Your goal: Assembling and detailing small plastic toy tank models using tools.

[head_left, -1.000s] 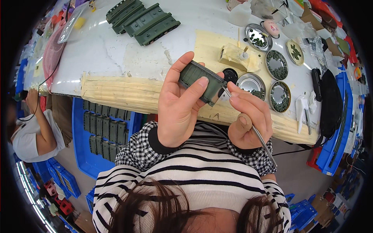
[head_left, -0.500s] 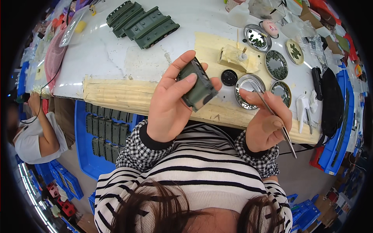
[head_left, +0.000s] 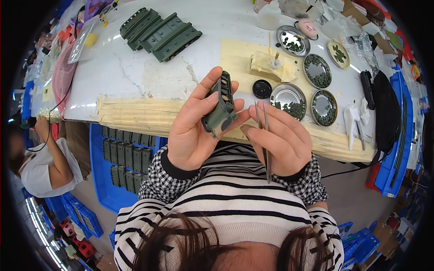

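Left hand: one green part; right hand: one tweezers, seemingly parted.

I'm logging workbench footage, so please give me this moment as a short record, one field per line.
Left grip: closed on a green camouflage part
Right grip: holding metal tweezers, tips apart
Anything between the tips: cannot tell
Beyond the right grip: a metal dish with small green pieces; a small round black object
Farther back on the table: a yellowish block; ridged green parts
Below the table, left: a blue bin holding rows of green parts
Others nearby: a person in white, far left
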Available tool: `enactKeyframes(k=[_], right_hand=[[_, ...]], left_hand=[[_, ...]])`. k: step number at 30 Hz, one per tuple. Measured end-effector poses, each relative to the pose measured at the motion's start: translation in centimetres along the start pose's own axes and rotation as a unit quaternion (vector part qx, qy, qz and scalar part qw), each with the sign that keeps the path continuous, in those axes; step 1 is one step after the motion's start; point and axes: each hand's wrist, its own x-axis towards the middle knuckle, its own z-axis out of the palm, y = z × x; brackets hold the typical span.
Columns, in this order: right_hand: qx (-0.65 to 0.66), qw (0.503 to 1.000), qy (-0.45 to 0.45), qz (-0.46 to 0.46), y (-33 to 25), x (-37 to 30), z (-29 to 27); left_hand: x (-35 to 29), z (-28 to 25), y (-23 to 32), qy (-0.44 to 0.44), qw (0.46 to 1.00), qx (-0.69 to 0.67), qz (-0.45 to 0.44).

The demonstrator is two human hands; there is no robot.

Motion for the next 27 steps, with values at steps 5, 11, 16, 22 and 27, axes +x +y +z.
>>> enactKeyframes(k=[5, 11, 16, 22, 27], right_hand=[[0.055, 0.993, -0.093, 0.05, -0.6, -0.8, -2.4], [0.107, 0.917, 0.049, 0.381, 0.8, -1.8, -2.7], [0.011, 0.953, -0.005, 0.304, 3.1, -2.4, -2.9], [-0.072, 0.969, -0.018, 0.237, 3.8, -2.1, -2.6], [-0.076, 0.96, 0.008, 0.27, 4.2, -2.5, -2.7]], left_hand=[[0.1, 1.2, -0.5, 0.084, 0.96, 0.24, 0.112], [-0.4, 0.8, 0.2, 0.089, 0.927, 0.329, 0.158], [-0.2, 0.1, 0.2, 0.119, 0.951, 0.274, 0.075], [0.0, 1.0, -0.5, 0.131, 0.937, 0.308, 0.099], [0.1, 1.4, -0.8, 0.092, 0.931, 0.337, 0.109]])
